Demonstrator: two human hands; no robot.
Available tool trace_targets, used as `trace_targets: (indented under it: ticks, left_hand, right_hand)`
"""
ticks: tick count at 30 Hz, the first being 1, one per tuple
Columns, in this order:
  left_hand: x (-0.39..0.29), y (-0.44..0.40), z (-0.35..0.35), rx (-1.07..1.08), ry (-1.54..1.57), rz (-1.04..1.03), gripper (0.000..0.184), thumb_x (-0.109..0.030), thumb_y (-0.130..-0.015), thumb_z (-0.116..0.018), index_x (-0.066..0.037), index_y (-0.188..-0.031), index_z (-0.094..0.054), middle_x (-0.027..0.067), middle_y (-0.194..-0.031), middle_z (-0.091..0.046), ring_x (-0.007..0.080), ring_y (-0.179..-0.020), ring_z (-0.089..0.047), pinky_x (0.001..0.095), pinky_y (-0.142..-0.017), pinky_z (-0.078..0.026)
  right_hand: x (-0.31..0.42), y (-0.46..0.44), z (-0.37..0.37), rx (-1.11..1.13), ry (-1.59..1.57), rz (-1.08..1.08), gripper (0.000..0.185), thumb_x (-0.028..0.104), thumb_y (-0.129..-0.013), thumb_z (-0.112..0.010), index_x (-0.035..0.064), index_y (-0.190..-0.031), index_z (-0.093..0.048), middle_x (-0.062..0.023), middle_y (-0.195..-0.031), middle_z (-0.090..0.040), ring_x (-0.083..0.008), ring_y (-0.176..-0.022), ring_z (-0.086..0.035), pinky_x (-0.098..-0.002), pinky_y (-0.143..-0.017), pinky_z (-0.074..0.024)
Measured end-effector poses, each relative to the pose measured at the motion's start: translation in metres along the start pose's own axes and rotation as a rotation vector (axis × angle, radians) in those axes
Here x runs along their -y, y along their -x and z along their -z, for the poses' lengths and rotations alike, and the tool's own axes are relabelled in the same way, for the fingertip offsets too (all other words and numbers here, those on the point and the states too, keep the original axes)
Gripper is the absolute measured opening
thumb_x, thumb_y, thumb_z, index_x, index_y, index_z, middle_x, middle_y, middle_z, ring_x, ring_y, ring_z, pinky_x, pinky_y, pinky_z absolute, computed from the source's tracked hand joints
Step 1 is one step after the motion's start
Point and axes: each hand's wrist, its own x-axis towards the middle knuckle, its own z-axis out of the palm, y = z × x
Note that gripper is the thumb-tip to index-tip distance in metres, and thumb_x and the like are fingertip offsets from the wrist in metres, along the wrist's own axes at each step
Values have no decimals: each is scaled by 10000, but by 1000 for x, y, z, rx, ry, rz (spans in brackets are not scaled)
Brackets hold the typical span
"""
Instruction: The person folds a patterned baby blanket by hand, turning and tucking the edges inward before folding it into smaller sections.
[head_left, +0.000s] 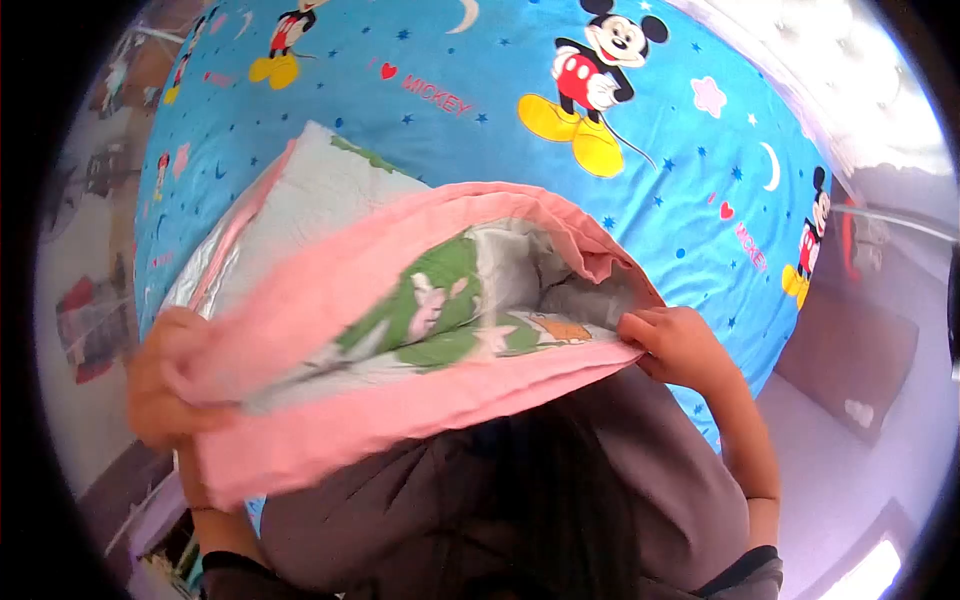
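From the head view, you're working with both hands on the cover (390, 400), which is lying partly on the blue sheet (680, 200) and partly rising in front of your grey top (665, 450). Your left hand (165, 385) is gripping the pink band at the left end of the mouth; it's showing blurred, so exactly how the fingers are wrapping, I cannot tell. Your right hand (680, 345) is pinching the near edge at the right end, thumb and fingers closing narrowly on the cloth. Between them the mouth is gaping, and the green print (440, 290) is showing inside. The far layer is arching over the gap, while the near edge is running fairly straight from hand to hand, so you're spreading it well there. Watch that far band on the right, though: it's bunching into a fold (595, 262) just beyond your right fingers, and it's probably calling for a light tug to flatten. You're doing best by keeping the pull even at both ends; if one side is slackening, the layers are likely sagging together and closing the gap.
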Motion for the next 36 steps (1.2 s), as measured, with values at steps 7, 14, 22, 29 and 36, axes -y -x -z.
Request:
trace_targets:
  ticks: [7, 14, 22, 29, 36]
  left_hand:
    - [-30, -54, -93, 456, 233, -382, 34, -124, -701, -579, -101, -715, -558, 96, -886, -633, 179, -672, -541, 235, -521, -433]
    - [-45, -42, -155, 472, 253, -500, 67, -122, -678, -567, -93, -651, -512, 106, -846, -642, 156, -643, -534, 209, -503, -414]
    - [-43, -46, -137, 635, 238, -391, 102, -116, -683, -551, -111, -608, -482, 99, -851, -643, 159, -639, -549, 219, -504, -429]
    - [-42, -45, -132, 625, 209, -371, 108, -121, -684, -550, -127, -598, -484, 82, -864, -644, 163, -655, -555, 219, -515, -433]
    - [-45, -47, -127, 695, 197, -300, 128, -153, -662, -605, -115, -690, -486, 75, -930, -626, 205, -733, -576, 294, -578, -472]
  right_hand:
    - [-67, 66, -87, -591, 337, -120, 313, 58, -626, -579, 124, -931, -597, -13, -902, -618, -161, -591, -569, -295, -502, -457]
    - [-97, 66, -129, -754, -5, -343, 304, -20, -633, -591, 125, -899, -617, -1, -925, -631, -205, -754, -615, -302, -619, -506]
    - [-85, 61, -127, -585, -335, -350, 294, 34, -600, -588, 95, -886, -622, -38, -929, -620, -220, -798, -598, -298, -642, -488]
    - [-36, 39, -65, -543, -345, -51, 347, 194, -584, -629, 105, -918, -604, -44, -969, -561, -234, -846, -496, -326, -729, -407]
    - [-21, 33, -62, -525, -343, 163, 348, 191, -548, -722, 87, -857, -601, -33, -920, -558, -222, -806, -509, -334, -681, -421]
